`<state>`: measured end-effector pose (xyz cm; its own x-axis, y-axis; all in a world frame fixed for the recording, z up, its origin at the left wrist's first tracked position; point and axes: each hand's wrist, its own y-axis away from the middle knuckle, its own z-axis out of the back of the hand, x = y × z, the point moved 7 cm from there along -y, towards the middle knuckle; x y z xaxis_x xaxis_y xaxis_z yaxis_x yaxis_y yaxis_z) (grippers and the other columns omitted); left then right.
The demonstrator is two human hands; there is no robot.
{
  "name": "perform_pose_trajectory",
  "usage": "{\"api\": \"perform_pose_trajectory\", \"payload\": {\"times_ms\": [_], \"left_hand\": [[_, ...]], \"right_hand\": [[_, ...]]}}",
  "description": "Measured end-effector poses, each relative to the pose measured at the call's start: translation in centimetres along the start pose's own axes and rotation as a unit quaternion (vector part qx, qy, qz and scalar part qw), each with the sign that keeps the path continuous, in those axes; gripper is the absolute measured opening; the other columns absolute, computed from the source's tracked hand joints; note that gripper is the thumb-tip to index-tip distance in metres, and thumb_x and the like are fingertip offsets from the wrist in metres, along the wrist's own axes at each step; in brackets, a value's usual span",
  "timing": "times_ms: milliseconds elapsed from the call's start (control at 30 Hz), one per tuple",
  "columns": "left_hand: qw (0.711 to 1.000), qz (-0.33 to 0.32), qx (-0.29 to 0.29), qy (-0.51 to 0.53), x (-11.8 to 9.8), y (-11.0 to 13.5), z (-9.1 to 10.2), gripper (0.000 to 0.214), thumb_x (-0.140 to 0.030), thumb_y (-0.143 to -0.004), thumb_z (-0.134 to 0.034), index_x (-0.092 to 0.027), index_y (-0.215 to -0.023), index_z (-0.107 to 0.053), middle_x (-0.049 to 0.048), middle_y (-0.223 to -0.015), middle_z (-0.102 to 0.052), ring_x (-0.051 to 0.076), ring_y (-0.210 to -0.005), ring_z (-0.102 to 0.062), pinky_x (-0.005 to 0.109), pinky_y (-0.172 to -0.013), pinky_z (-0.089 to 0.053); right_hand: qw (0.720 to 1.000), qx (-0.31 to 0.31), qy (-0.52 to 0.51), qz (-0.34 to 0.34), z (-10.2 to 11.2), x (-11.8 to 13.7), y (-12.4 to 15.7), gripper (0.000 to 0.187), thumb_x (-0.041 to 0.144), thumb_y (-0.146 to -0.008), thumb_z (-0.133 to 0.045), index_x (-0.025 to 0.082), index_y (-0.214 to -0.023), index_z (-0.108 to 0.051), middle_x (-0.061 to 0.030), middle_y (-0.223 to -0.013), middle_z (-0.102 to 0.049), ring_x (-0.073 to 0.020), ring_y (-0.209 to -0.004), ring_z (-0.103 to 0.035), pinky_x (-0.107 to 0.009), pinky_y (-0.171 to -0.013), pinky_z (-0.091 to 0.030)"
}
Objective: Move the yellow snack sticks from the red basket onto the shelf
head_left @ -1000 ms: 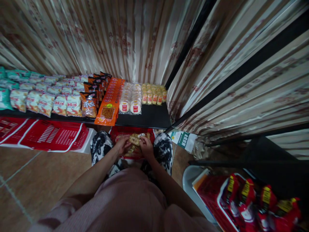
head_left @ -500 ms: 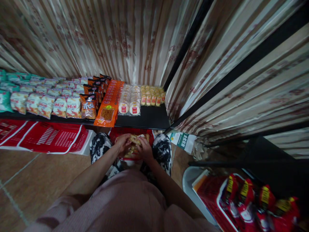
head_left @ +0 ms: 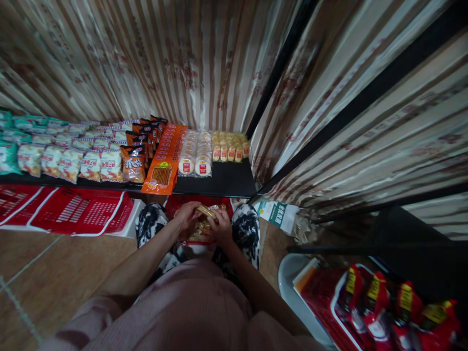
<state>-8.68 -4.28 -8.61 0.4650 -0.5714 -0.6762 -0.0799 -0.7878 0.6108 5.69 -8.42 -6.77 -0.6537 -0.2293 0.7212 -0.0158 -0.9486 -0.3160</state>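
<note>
Between my knees, my left hand [head_left: 189, 218] and my right hand [head_left: 221, 225] hold a small yellow wrapped snack pack [head_left: 206, 211] by its two ends. The pack lies slantwise, its narrow side toward me. Under my hands is a red bag [head_left: 175, 201] with more yellow wrapped snacks [head_left: 201, 231] inside. On the black shelf [head_left: 234, 180] ahead stand rows of small yellow snack packs [head_left: 231, 147], with round white packaged cakes [head_left: 195, 156] to their left.
Orange flat packets [head_left: 163, 163], orange-black bags [head_left: 133, 163] and white snack bags [head_left: 89, 158] line the shelf leftward. A red basket [head_left: 82, 209] sits below it. At right are a white tub [head_left: 292, 278], red bags [head_left: 375, 297] and black frame bars [head_left: 310, 165].
The yellow snack pack has turned in my hands, now showing a narrower side. My right hand has shifted slightly. The shelf sits a little lower in view.
</note>
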Motion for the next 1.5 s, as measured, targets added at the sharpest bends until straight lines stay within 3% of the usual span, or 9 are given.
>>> {"api": "perform_pose_trajectory", "payload": {"times_ms": [300, 467, 800, 1067, 1333, 1500], "left_hand": [[1.0, 0.024, 0.0, -0.004, -0.4, 0.9, -1.4, 0.006, -0.012, -0.076, -0.057, -0.012, -0.071, -0.061, 0.0041, -0.067, -0.061, 0.006, -0.054, -0.055, 0.014, -0.052, -0.047], [1.0, 0.019, 0.022, -0.013, -0.8, 1.2, -2.4, 0.01, -0.006, -0.076, -0.053, -0.01, -0.074, -0.062, 0.0051, -0.068, -0.063, 0.006, -0.054, -0.057, 0.014, -0.052, -0.047], [0.998, -0.008, 0.043, -0.036, -1.3, 1.5, -3.8, 0.008, -0.006, -0.071, -0.059, -0.01, -0.076, -0.061, 0.0026, -0.062, -0.062, 0.007, -0.047, -0.055, 0.016, -0.046, -0.043], [0.996, -0.022, 0.049, -0.068, -1.5, 1.1, -4.6, 0.008, -0.009, -0.071, -0.06, -0.011, -0.079, -0.061, 0.0017, -0.062, -0.062, 0.006, -0.045, -0.053, 0.016, -0.044, -0.04], [0.993, -0.035, 0.056, -0.097, -1.7, 0.6, -5.3, 0.015, -0.026, -0.074, -0.063, -0.012, -0.076, -0.057, 0.0016, -0.061, -0.06, 0.007, -0.048, -0.055, 0.015, -0.043, -0.039], [0.99, -0.05, 0.059, -0.121, -1.8, 0.7, -5.6, 0.028, -0.038, -0.071, -0.066, -0.013, -0.07, -0.055, 0.0017, -0.062, -0.06, 0.007, -0.047, -0.056, 0.015, -0.039, -0.035]], "right_hand": [[0.993, -0.005, -0.081, -0.085, 0.4, -1.5, 0.0, 0.035, 0.033, -0.083, -0.047, 0.018, -0.113, -0.058, -0.011, -0.106, -0.061, -0.0176, -0.083, -0.061, -0.032, -0.076, -0.051], [0.988, -0.01, -0.106, -0.108, 0.4, -2.2, 0.1, 0.038, 0.036, -0.084, -0.045, 0.018, -0.116, -0.056, -0.01, -0.111, -0.062, -0.0153, -0.075, -0.063, -0.029, -0.074, -0.051], [0.979, -0.017, -0.157, -0.132, -0.3, -3.7, -0.1, 0.04, 0.039, -0.084, -0.042, 0.016, -0.113, -0.057, -0.0075, -0.092, -0.068, -0.0177, -0.078, -0.064, -0.029, -0.07, -0.051], [0.97, -0.022, -0.196, -0.143, 0.5, -3.5, -0.6, 0.038, 0.039, -0.084, -0.041, 0.018, -0.111, -0.056, -0.0055, -0.085, -0.066, -0.0164, -0.07, -0.062, -0.027, -0.066, -0.051], [0.949, -0.06, -0.246, -0.187, 0.9, -5.0, -1.5, 0.032, 0.041, -0.08, -0.048, 0.017, -0.101, -0.052, -0.0049, -0.08, -0.064, -0.0156, -0.066, -0.062, -0.028, -0.063, -0.051], [0.94, -0.082, -0.271, -0.19, 2.4, -4.9, -2.7, 0.031, 0.041, -0.078, -0.051, 0.017, -0.097, -0.053, -0.0044, -0.077, -0.063, -0.0161, -0.069, -0.063, -0.028, -0.064, -0.052]]}}
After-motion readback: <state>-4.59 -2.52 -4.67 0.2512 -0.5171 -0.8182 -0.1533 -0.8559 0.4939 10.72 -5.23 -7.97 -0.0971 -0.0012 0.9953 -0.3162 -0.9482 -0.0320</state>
